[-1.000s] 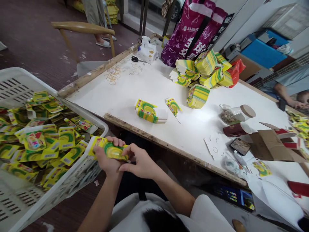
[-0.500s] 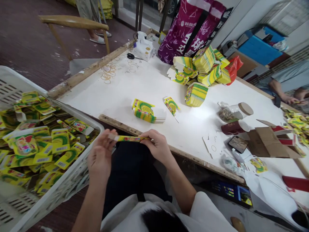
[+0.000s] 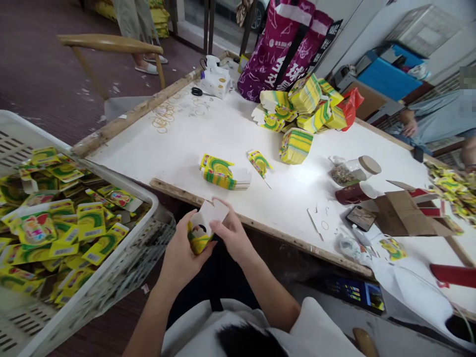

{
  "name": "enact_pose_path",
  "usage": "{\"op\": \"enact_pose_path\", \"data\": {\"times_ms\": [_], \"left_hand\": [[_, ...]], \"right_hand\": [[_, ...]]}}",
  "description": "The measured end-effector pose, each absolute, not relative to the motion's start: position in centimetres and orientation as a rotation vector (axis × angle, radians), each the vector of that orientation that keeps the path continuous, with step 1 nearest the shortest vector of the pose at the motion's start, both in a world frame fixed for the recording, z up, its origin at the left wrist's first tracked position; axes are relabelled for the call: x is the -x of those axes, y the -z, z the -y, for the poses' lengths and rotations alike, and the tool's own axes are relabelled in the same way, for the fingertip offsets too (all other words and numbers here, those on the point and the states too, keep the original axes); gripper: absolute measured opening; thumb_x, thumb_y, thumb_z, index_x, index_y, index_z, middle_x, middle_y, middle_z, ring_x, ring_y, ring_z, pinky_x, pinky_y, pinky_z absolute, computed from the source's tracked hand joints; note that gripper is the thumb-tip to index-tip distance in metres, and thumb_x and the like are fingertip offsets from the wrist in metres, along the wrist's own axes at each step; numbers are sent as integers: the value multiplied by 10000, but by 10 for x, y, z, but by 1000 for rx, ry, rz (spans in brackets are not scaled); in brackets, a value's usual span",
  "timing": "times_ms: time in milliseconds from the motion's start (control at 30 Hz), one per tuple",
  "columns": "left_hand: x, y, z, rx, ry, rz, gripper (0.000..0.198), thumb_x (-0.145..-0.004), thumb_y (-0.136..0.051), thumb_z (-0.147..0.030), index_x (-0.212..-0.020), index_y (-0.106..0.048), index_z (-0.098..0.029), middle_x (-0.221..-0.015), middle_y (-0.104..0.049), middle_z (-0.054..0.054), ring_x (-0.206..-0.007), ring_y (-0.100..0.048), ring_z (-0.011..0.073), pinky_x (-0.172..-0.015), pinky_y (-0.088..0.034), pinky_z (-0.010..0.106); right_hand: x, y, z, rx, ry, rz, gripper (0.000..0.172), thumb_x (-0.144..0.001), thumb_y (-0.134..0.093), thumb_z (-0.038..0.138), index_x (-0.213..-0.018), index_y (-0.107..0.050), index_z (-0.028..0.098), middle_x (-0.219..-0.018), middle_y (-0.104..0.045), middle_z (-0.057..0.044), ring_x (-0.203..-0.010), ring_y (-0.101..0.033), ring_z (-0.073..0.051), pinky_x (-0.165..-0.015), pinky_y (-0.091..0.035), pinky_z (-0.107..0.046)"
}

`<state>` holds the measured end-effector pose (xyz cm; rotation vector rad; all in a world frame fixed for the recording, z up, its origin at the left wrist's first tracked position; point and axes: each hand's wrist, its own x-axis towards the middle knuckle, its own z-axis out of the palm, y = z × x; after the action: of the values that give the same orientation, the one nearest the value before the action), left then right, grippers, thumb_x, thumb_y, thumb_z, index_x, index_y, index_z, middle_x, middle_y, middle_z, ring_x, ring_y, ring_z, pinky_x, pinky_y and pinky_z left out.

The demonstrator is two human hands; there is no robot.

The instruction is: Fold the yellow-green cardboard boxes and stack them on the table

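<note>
Between my two hands, over my lap at the table's near edge, is a small yellow and green cardboard box (image 3: 199,241), squeezed open so that its white flaps stand up. My left hand (image 3: 183,248) wraps round its left side. With fingers and thumb my right hand (image 3: 233,233) grips the white flap on the right. Just beyond lies a stack of flat yellow boxes (image 3: 219,172) on the white table (image 3: 137,144). One loose flat box (image 3: 259,162) rests to the right of that stack.
A white plastic basket (image 3: 153,198) full of yellow boxes stands at my left. Banded bundles of boxes (image 3: 296,146) lie before a purple bag (image 3: 277,54). Scissors (image 3: 197,91), a jar (image 3: 357,170), a phone (image 3: 360,218) and a brown carton (image 3: 401,213) are on the table. A person sits far right.
The box was flat and seen edge-on, with my left hand's fingers spread at its end. It is now opened out, and both hands have closed in on it.
</note>
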<state>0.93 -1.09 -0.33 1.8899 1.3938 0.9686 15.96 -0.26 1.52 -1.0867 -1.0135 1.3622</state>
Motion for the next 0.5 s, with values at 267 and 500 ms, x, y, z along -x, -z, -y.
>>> {"op": "enact_pose_path", "data": {"times_ms": [267, 500], "left_hand": [[-8, 11, 10, -2074, -1144, -1202, 482, -786, -671, -264, -1197, -423, -216, -1039, -570, 73, -844, -648, 219, -676, -544, 305], [-12, 32, 1, -2074, -1249, -1277, 786, -759, -661, -175, -1455, -296, -162, -1361, -429, 202, -1245, -508, 327, -1009, -468, 485]], "right_hand": [[-160, -14, 5, 910, -1708, 1183, 799, -866, -638, 603, -1514, -381, 214, -1496, -485, -123, -1379, -477, -261, -1169, -368, -431], [-163, -11, 5, 1103, -1045, 1749, 512, -986, -393, 150, -1478, -485, 260, -1562, -407, -52, -1452, -380, -146, -1214, -306, -325]]}}
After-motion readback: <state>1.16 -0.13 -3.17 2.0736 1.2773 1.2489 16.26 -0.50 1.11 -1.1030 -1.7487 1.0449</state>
